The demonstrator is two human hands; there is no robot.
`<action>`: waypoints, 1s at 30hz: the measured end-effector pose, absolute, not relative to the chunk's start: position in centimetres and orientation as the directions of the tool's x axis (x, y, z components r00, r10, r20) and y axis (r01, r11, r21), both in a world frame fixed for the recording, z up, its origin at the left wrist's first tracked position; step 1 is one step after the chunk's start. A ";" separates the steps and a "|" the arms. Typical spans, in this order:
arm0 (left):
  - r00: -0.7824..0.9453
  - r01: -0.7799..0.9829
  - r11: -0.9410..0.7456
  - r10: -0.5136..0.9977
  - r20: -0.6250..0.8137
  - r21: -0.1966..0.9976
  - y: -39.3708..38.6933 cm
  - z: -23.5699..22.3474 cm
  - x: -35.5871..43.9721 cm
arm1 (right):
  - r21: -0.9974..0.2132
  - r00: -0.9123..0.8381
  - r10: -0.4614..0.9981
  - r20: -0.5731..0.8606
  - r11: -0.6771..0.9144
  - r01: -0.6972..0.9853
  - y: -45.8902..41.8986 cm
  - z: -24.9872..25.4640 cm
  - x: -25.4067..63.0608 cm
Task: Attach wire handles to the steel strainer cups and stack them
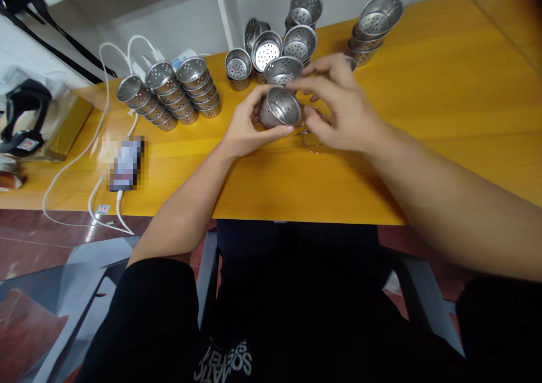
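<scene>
A perforated metal cup [280, 107] is tilted in my left hand [242, 126], the fingers wrapped round its side and the thumb along its front. My right hand [345, 109] hovers just right of that cup with its fingers apart and slightly curled; nothing shows between them. Under the right fingers lie thin wire rings [312, 142], partly hidden by the hand. Just behind the held cup stands another perforated cup [283, 69], close to the right fingertips.
Nested stacks of perforated cups [192, 89] stand at the left. More loose and stacked cups [300, 41] are at the back, with a tilted stack [375, 30] at the right. A blurred-out phone [127, 165] with white cables [95, 131] lies on the yellow table [262, 194].
</scene>
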State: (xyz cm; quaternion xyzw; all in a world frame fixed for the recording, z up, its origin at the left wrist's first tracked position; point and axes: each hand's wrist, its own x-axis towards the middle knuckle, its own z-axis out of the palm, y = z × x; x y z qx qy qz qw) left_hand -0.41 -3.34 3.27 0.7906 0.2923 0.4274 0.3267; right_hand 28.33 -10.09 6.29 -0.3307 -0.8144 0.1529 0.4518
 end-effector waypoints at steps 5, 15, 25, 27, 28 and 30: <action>0.585 0.129 -0.610 0.683 0.437 0.782 -3.8 3.4 -0.4 | -0.444 -0.541 0.551 0.635 0.834 0.329 -10.1 6.2 28.0; 0.605 0.137 -0.566 0.698 0.383 0.813 -3.1 3.0 -1.4 | -0.575 -0.513 0.673 0.532 0.732 0.364 -9.4 6.1 29.1; 0.620 0.189 -0.516 0.723 0.306 0.835 -3.5 4.2 -1.4 | -0.575 -0.520 0.692 0.501 0.715 0.398 -8.7 4.9 29.2; 0.633 0.187 -0.514 0.715 0.297 0.837 -3.6 4.4 -1.3 | -0.568 -0.528 0.685 0.503 0.722 0.395 -8.7 4.8 29.3; 0.641 0.190 -0.517 0.709 0.294 0.834 -3.7 4.4 -1.3 | -0.569 -0.529 0.683 0.504 0.723 0.392 -8.7 4.8 29.3; 0.660 0.195 -0.526 0.695 0.286 0.828 -3.7 4.5 -1.4 | -0.575 -0.532 0.682 0.502 0.723 0.383 -8.8 4.9 29.3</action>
